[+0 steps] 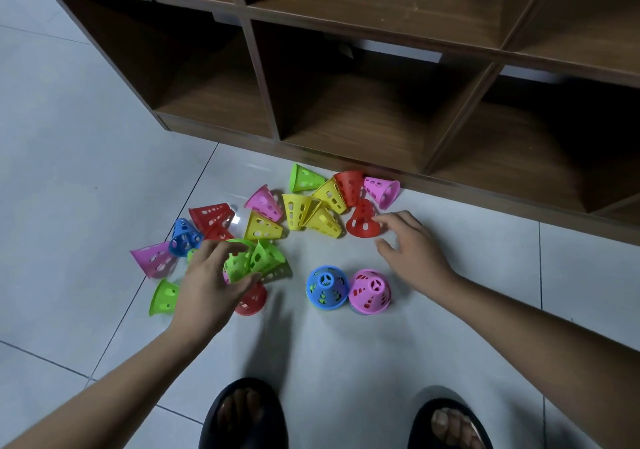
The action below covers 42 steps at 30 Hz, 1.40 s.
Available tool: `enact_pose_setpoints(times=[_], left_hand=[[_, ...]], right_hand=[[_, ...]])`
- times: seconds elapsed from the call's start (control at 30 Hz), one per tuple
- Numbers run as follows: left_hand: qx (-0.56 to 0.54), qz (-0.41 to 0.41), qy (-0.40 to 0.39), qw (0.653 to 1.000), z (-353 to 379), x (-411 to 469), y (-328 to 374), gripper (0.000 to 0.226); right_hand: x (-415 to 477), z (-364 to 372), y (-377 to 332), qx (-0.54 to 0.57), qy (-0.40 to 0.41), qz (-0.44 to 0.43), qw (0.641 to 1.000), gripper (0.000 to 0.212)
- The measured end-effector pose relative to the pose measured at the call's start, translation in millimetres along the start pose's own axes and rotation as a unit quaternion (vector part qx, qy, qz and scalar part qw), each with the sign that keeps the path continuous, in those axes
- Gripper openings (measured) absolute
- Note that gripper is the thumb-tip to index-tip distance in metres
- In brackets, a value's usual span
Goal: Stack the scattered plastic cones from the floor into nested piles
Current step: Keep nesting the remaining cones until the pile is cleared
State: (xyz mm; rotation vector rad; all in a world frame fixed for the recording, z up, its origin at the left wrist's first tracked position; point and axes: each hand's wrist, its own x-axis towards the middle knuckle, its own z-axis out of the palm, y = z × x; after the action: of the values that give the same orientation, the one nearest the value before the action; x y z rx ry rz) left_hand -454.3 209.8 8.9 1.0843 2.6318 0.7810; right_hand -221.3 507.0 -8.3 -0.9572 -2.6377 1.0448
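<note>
Several perforated plastic cones in red, yellow, green, pink and blue lie scattered on the tiled floor. My left hand grips a green cone at the left of the scatter. My right hand hovers with spread fingers, its fingertips touching an upright red cone. Two upright piles stand side by side between my hands: one topped by a blue cone, one topped by a pink cone. A group of yellow cones lies behind them.
A brown wooden cubby shelf runs along the back, its base just behind the far cones. My feet in black sandals stand at the bottom of the view. Grey floor tiles spread out to the left.
</note>
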Motion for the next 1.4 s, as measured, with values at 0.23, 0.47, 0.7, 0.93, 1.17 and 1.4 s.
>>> enact_pose_setpoints(times=[0.23,0.47,0.7,0.93,1.17,1.4], left_hand=[[0.017,-0.045,-0.041,0.998,14,4,-20,0.064],[0.051,-0.044,-0.039,0.997,27,7,-18,0.042],[0.053,-0.067,-0.057,0.995,31,10,-24,0.048],[-0.004,-0.035,-0.012,0.999,8,11,-2,0.039],[-0.135,0.072,-0.048,0.987,-16,-6,54,0.036],[-0.168,0.166,-0.073,0.969,-28,-12,87,0.032]], right_hand=[[33,15,-2,-0.017,-0.061,-0.006,0.998,0.040],[33,19,-6,-0.067,-0.015,-0.003,0.998,0.028],[19,18,-5,-0.117,-0.044,0.062,0.990,0.044],[7,2,-8,0.016,-0.031,0.110,0.993,0.070],[-37,-26,-42,0.165,0.067,0.112,0.978,0.035],[-89,-33,-63,0.201,0.077,0.018,0.976,0.042]])
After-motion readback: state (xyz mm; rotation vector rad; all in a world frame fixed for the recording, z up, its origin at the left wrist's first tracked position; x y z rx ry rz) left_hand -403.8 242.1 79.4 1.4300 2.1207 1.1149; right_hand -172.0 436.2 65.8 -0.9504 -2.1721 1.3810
